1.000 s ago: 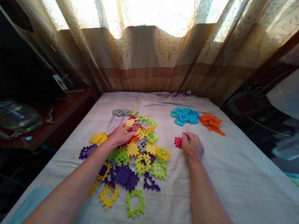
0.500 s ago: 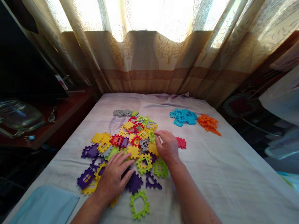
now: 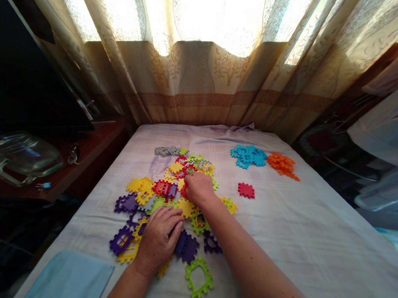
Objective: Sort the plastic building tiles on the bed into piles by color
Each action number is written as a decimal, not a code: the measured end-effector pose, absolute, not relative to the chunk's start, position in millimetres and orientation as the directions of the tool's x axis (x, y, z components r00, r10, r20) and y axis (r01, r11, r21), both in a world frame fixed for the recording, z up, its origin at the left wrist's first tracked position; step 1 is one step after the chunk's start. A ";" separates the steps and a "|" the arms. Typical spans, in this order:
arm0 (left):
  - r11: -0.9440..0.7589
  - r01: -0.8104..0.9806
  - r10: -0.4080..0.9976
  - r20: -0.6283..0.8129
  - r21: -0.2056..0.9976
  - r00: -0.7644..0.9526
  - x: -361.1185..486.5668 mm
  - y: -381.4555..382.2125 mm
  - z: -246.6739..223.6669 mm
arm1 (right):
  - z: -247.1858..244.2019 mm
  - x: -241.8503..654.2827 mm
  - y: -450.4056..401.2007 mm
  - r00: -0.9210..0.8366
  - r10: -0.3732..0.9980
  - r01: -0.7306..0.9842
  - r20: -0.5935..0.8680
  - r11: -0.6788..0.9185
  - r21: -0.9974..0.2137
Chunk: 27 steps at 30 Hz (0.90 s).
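A loose heap of plastic interlocking tiles with toothed edges lies mid-bed, in yellow, purple, green, red and grey. My left hand (image 3: pixel 161 237) rests palm-down on the near left of the heap, fingers stretched, over green and purple tiles (image 3: pixel 187 247). Deeper in, my right hand (image 3: pixel 200 188) reaches down among red and yellow tiles (image 3: pixel 186 207). Its fingers are bent together, and what they grip, if anything, is hidden. A green frame tile (image 3: pixel 198 278) lies apart at the near side. One red tile (image 3: pixel 246 190) sits alone to the right.
Blue tiles (image 3: pixel 248 156) and orange tiles (image 3: pixel 283 165) form separate piles at the far right. Grey tiles (image 3: pixel 167 150) lie in a row at the back. A light-blue cloth (image 3: pixel 60 286) covers the near left corner. A glass jug (image 3: pixel 23 156) stands on the side table.
My right hand has moved left from the heap's right edge into its middle, uncovering the red tile. A yellow tile now shows at the heap's right. My left hand stays on the heap.
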<state>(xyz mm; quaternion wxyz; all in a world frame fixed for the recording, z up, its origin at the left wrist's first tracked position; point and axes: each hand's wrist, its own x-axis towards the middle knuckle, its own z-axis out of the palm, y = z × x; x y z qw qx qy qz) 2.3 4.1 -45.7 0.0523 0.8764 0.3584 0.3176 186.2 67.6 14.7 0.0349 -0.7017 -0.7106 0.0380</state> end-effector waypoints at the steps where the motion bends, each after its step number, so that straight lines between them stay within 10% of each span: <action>1: -0.739 0.594 0.660 0.519 0.317 0.543 2.3 4.3 -45.9 | 15.3 184.3 67.3 -0.010 1.000 0.994 -0.001 0.010 -0.110; 12: -0.744 0.576 0.655 0.537 0.338 0.532 2.4 5.5 -44.8 | 19.4 251.3 38.7 0.380 0.907 0.743 0.183 -0.182 -0.644; 27: -0.725 0.584 0.681 0.507 0.366 0.528 1.7 5.3 -44.0 | -11.6 364.3 11.9 0.652 0.758 0.692 0.020 -0.584 -0.425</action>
